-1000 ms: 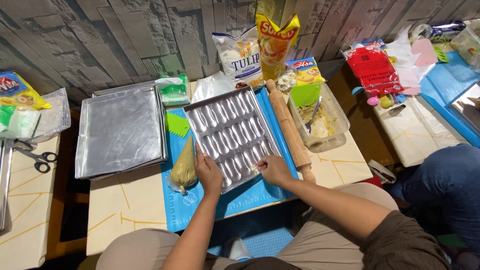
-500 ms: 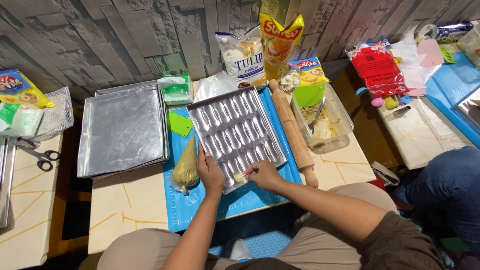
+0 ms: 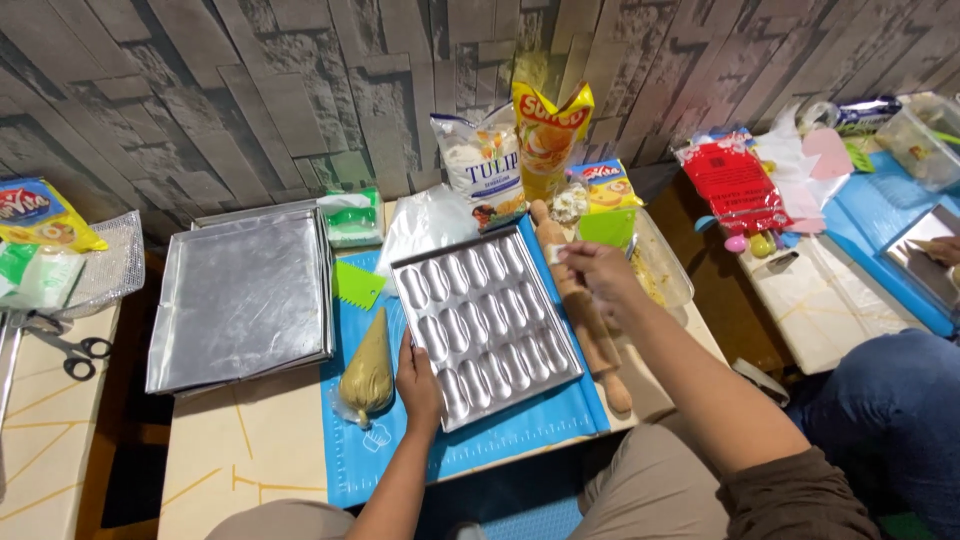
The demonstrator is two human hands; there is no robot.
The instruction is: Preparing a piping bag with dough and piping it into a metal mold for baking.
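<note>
While the left hand (image 3: 418,378) grips the empty mould tray (image 3: 485,325), the right hand (image 3: 592,275) pinches something small; piping bag (image 3: 367,375) untouched.

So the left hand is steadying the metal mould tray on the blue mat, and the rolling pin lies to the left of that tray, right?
Not quite: the head view shows the rolling pin along the right side of the mould tray. The left hand does rest at the tray's near-left edge on the blue mat.
</note>
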